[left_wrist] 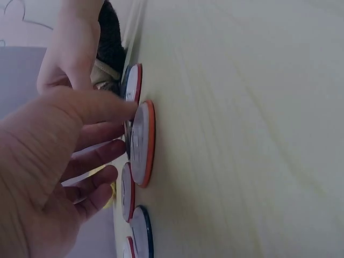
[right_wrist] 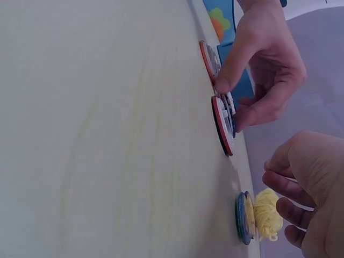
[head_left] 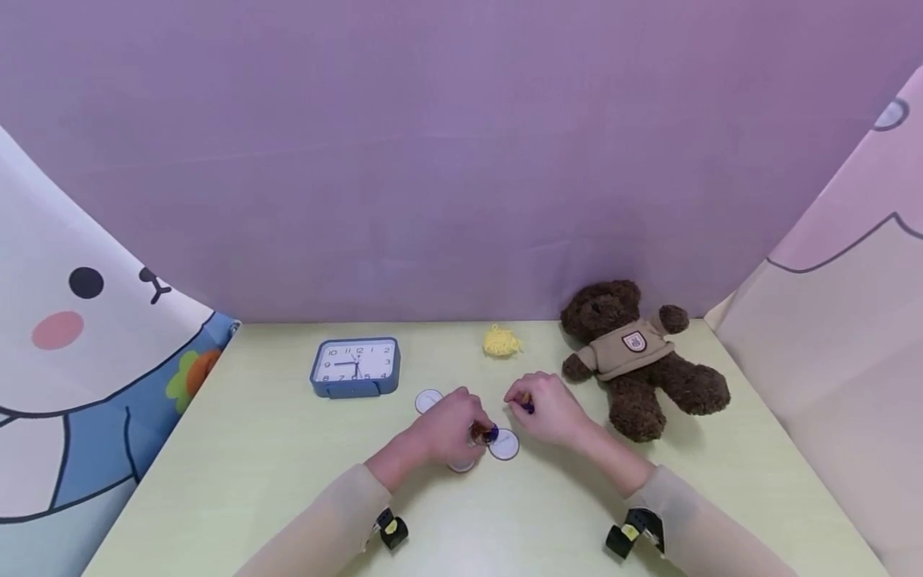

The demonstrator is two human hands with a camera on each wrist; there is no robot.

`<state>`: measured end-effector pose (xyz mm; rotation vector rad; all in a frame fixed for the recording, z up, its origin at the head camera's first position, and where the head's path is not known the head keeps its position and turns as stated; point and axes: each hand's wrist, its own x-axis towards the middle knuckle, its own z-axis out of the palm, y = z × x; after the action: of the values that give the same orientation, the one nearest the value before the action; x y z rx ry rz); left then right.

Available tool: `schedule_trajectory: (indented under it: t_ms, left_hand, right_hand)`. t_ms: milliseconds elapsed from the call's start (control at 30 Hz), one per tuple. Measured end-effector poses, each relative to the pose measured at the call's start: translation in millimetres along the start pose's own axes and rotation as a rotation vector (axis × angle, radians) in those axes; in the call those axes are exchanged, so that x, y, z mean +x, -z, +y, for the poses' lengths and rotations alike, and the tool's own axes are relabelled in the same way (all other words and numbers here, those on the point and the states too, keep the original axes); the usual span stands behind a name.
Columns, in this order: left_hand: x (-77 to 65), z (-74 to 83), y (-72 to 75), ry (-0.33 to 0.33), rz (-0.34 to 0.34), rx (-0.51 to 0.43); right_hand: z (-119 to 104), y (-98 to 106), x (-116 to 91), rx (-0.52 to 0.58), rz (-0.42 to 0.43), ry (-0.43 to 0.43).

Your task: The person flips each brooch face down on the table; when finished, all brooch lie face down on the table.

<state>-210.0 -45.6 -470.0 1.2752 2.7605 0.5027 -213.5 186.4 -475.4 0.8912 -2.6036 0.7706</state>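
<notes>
In the head view my left hand (head_left: 450, 426) reaches down over a group of round badges, pinching one with a brown and blue face (head_left: 481, 434) at its edge. Thumb and fingers largely cover that badge. White-backed badges lie around it: one badge (head_left: 504, 444) to its right, another badge (head_left: 429, 401) beyond the hand. The left wrist view has an orange-rimmed badge (left_wrist: 142, 144) beside my left thumb. My right hand (head_left: 550, 407) hovers with loosely bent fingers and nothing between them. Near it, blue and yellow badges (right_wrist: 245, 217) lie on the table.
A blue-framed clock (head_left: 356, 367) stands at the back left. Behind my hands sits a ball of yellow yarn (head_left: 501, 342). A brown teddy bear (head_left: 630, 361) in a tan shirt lies on the right. Purple cloth (head_left: 461, 200) hangs along the table's (head_left: 252, 457) back edge.
</notes>
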Motion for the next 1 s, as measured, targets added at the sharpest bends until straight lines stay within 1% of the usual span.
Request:
schedule_trajectory:
  t_ms: [67, 200, 300, 367, 467, 533, 633, 733, 867, 1000]
  left_hand:
    - [0.0, 1.6, -0.4, -0.005, 0.023, 0.024]
    - [5.1, 3.2, -0.9, 0.041, 0.107, -0.018]
    - [13.7, 1.7, -1.8, 0.106, 0.187, -0.058]
    - [20.5, -0.7, -3.3, 0.157, 0.228, -0.072]
    - [28.3, -4.9, -5.9, 0.245, 0.232, -0.094]
    - [32.3, -7.5, -7.6, 0.286, 0.211, -0.092]
    - [37.0, -9.8, -9.3, 0.329, 0.165, -0.049]
    - [42.2, -8.7, -10.5, 0.324, 0.142, -0.009]
    - [54.1, 0.6, -11.7, 0.258, 0.136, 0.019]
    - [66.3, 13.1, -14.4, 0.220, 0.113, 0.068]
  right_hand:
    - [1.5, -0.9, -1.2, -0.002, 0.002, 0.000]
    - [5.6, -0.3, -2.6, -0.029, 0.023, -0.020]
    - [10.0, 3.0, -2.6, -0.075, 0.054, -0.070]
    - [13.2, 5.2, -2.5, -0.084, 0.061, -0.115]
    - [16.6, 5.7, -3.8, -0.084, 0.040, -0.167]
    - [18.4, 5.3, -5.9, -0.073, 0.017, -0.189]
    - [20.0, 5.5, -10.0, -0.085, 0.009, -0.198]
    - [21.8, 6.7, -14.7, -0.113, 0.022, -0.202]
    - [24.2, 10.1, -19.1, -0.154, 0.030, -0.205]
    - [24.3, 12.6, -19.4, -0.156, -0.003, -0.216]
